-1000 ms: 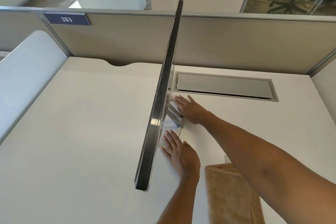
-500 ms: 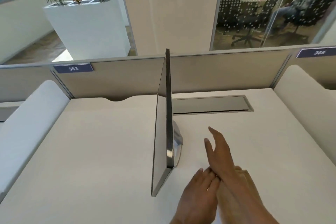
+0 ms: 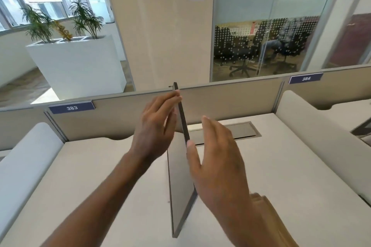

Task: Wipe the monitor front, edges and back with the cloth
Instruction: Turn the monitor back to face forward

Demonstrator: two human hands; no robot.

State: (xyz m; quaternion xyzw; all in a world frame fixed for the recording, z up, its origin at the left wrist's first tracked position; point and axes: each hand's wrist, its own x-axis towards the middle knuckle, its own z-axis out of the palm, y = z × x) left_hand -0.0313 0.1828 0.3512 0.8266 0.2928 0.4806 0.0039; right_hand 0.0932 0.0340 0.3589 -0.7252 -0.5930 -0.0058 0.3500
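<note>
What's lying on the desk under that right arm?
A tan cloth, folded, peeks out beside the right hand and forearm. The arm covers most of it, so its full extent is hidden.

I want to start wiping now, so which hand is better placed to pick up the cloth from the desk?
Probably the right hand. The tan cloth lies on the desk just under its wrist, right of the monitor. The left hand is up at the monitor's top edge, on the far side from the cloth.
</note>
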